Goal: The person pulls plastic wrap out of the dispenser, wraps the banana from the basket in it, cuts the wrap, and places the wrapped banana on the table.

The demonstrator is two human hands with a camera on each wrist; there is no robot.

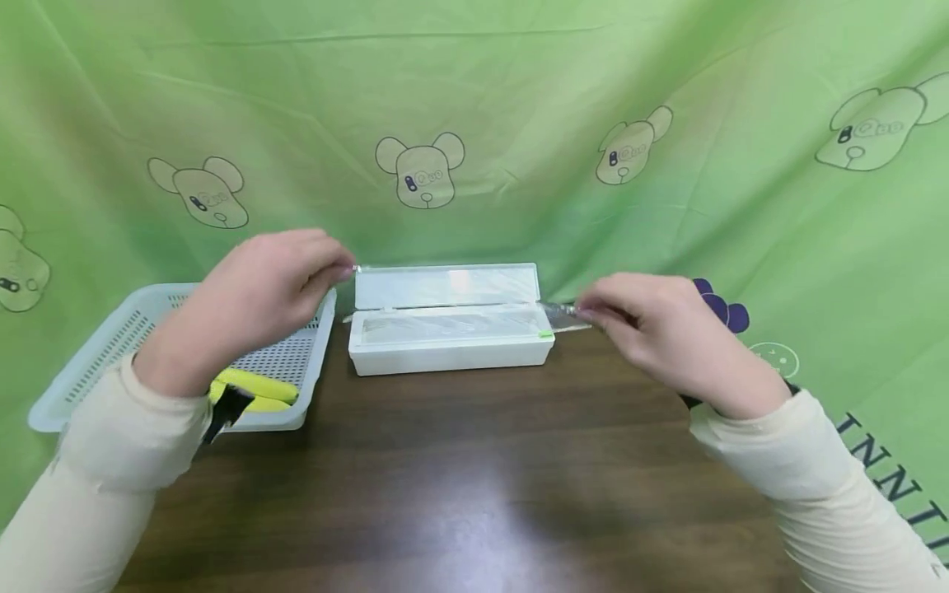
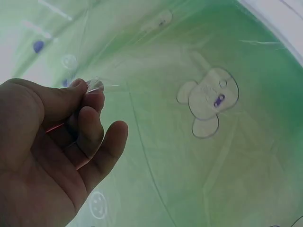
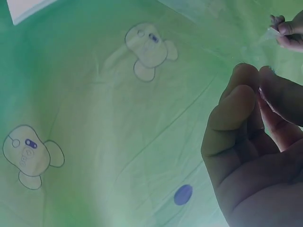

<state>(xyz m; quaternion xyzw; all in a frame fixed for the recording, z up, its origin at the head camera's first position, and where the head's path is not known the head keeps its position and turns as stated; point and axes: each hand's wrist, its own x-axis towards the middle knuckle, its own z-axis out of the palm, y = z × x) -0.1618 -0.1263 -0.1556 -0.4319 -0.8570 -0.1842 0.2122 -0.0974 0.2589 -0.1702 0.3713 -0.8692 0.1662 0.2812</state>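
Observation:
My left hand [image 1: 259,288] is raised above the basket, and its thumb and index finger pinch a corner of clear cling film [image 2: 97,85]. Off to the right, my right hand [image 1: 663,329] pinches the film's other side between thumb and fingertips. A see-through stretch of film [image 1: 567,319] shows beside the right fingertips; most of the sheet is too clear to trace. Between and beyond the hands stands a white cling film dispenser [image 1: 448,358], its lid [image 1: 482,284] raised at the back. A small green tab [image 1: 546,333] marks its front right corner.
A pale blue perforated basket [image 1: 315,371] stands on the left, partly covered by the left arm, with elongated yellow things [image 1: 259,385] inside. Dark wooden tabletop [image 1: 445,478] lies in front. A green curtain [image 1: 519,99] with bear faces hangs behind.

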